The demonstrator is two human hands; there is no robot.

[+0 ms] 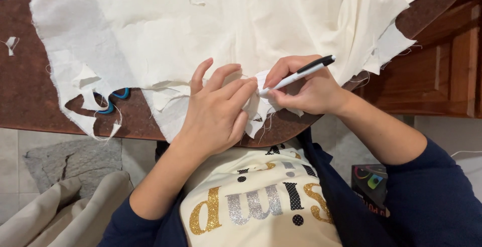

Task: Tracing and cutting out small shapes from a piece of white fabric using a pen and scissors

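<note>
Two hands mark a small white piece at the near edge of a brown bench.

The bench (30, 91) carries a large cream cloth (201, 21) with ragged, frayed edges that covers most of it, leaving bare wood at the far left and along the curved near rim. The left hand (216, 109) lies flat with fingers together, pressing down a small white piece (261, 104) at the cloth's near edge. The right hand (306, 89), just beside it, pinches a white pen with a black cap (296, 75), its tip touching that piece. Blue scissor handles (113, 101) peek out under the cloth's torn left edge, well apart from both hands.
</note>
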